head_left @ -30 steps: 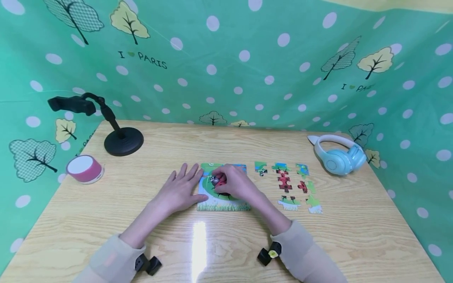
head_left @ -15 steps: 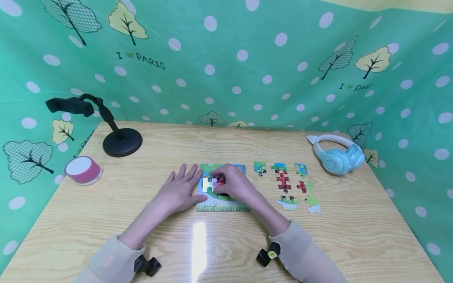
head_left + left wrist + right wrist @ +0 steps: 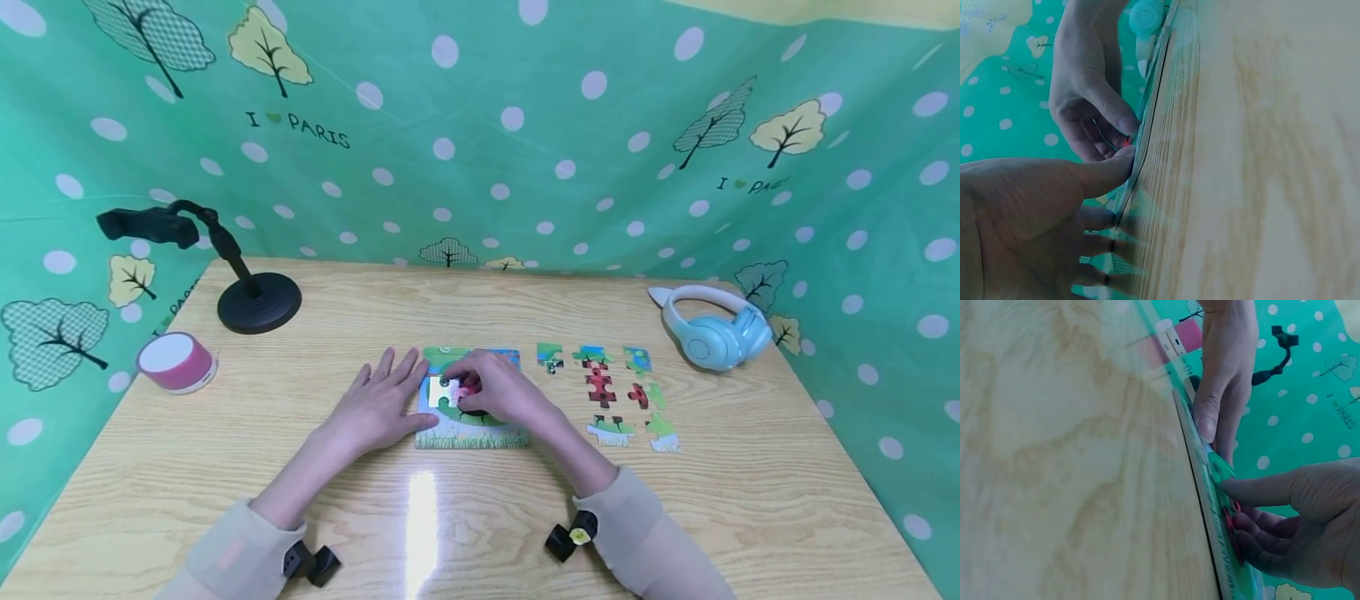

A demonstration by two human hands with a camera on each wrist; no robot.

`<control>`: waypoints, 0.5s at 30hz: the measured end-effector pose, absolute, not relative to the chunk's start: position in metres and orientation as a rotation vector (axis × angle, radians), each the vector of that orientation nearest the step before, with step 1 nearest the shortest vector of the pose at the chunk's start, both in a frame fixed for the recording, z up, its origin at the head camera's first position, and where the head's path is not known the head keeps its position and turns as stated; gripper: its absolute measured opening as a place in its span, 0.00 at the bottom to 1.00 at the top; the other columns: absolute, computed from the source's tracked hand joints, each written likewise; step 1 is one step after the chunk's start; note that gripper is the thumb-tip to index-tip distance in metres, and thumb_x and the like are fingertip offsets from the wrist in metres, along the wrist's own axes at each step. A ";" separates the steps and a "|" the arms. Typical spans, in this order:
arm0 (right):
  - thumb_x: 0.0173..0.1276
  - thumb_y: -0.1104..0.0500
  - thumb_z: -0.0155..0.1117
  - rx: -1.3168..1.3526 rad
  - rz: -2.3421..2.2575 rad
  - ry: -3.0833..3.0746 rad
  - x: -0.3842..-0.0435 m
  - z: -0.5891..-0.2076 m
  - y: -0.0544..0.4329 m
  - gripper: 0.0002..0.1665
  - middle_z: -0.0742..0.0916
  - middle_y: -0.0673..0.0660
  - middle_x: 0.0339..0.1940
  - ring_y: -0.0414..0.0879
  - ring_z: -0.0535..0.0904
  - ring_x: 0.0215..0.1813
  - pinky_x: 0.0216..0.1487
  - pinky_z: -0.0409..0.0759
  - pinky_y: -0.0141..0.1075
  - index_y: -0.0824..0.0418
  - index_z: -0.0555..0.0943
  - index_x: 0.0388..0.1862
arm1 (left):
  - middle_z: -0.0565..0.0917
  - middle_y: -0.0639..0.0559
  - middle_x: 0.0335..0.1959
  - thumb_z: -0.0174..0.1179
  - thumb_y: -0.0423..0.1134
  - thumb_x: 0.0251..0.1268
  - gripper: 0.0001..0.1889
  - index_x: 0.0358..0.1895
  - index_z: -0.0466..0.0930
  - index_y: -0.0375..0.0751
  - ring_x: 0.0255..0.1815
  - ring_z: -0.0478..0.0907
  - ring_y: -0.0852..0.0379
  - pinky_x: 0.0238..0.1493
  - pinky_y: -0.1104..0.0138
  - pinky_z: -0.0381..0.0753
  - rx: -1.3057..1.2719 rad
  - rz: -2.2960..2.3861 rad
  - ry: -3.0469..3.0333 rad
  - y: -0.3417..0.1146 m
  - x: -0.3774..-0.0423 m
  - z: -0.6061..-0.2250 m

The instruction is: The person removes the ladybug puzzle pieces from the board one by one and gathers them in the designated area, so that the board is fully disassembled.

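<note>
A ladybug jigsaw puzzle [image 3: 472,438] lies on the wooden table in front of me. My left hand [image 3: 381,410] rests with fingers spread at its left edge, the thumb over the lower left part. Over the middle, my right hand [image 3: 501,387] pinches a puzzle piece [image 3: 465,391] showing pinkish red; the fingers hide most of it. Beside those fingertips a white patch [image 3: 438,392] of bare backing shows. In the right wrist view, thumb and curled fingers of the right hand [image 3: 1310,519] are close to the picture, with green and red showing there.
Several loose puzzle pieces [image 3: 602,387] lie right of the puzzle. Light blue headphones [image 3: 720,335] rest at the back right. A black stand [image 3: 261,302] and a pink cylinder with a white top [image 3: 177,362] are at the left. A patterned green cloth [image 3: 480,208] hangs behind the table.
The ladybug's head showed whole a second ago; now white backing is bare there and the right fingers hold a piece slightly to its right. The left hand has stayed in place.
</note>
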State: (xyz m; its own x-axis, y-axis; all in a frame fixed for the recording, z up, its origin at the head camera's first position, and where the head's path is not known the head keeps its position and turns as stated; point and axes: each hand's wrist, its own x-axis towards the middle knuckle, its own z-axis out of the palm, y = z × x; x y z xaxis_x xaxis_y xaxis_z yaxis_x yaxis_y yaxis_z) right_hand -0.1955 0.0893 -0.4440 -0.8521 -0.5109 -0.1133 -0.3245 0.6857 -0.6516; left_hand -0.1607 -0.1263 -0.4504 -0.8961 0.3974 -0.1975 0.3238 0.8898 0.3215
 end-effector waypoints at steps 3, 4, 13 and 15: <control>0.63 0.67 0.75 -0.705 -0.907 2.599 -0.196 -0.443 0.091 0.25 0.87 0.53 0.41 0.45 0.82 0.43 0.41 0.81 0.32 0.58 0.86 0.60 | 0.52 0.40 0.85 0.58 0.62 0.73 0.45 0.83 0.54 0.40 0.85 0.43 0.30 0.80 0.31 0.49 0.546 0.409 2.798 -0.127 -0.161 -0.451; 0.64 0.67 0.75 -0.720 -0.898 2.600 -0.196 -0.443 0.092 0.25 0.87 0.53 0.41 0.45 0.82 0.43 0.41 0.81 0.32 0.57 0.86 0.60 | 0.52 0.40 0.85 0.58 0.62 0.73 0.45 0.83 0.54 0.40 0.85 0.43 0.30 0.80 0.31 0.49 0.546 0.409 2.797 -0.127 -0.161 -0.451; 0.66 0.64 0.74 -0.790 -0.860 2.640 -0.196 -0.443 0.094 0.25 0.86 0.53 0.45 0.43 0.79 0.41 0.41 0.79 0.33 0.55 0.86 0.62 | 0.53 0.39 0.85 0.58 0.62 0.73 0.45 0.82 0.55 0.40 0.85 0.45 0.29 0.79 0.30 0.51 0.560 0.404 2.811 -0.127 -0.161 -0.452; 0.66 0.64 0.74 -0.802 -0.859 2.652 -0.197 -0.444 0.094 0.24 0.86 0.53 0.45 0.44 0.78 0.40 0.40 0.77 0.33 0.54 0.86 0.62 | 0.53 0.39 0.85 0.58 0.62 0.73 0.45 0.82 0.55 0.39 0.85 0.45 0.29 0.79 0.30 0.51 0.560 0.402 2.810 -0.127 -0.160 -0.451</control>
State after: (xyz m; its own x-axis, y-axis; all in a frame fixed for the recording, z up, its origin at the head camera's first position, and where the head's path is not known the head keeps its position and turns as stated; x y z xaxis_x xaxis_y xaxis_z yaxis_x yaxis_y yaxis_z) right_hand -0.1967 0.0942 -0.4436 -0.8204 -0.5690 -0.0565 -0.4278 0.6763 -0.5997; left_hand -0.1605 -0.1273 -0.4513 -0.8956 0.4044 -0.1856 0.3362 0.8882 0.3130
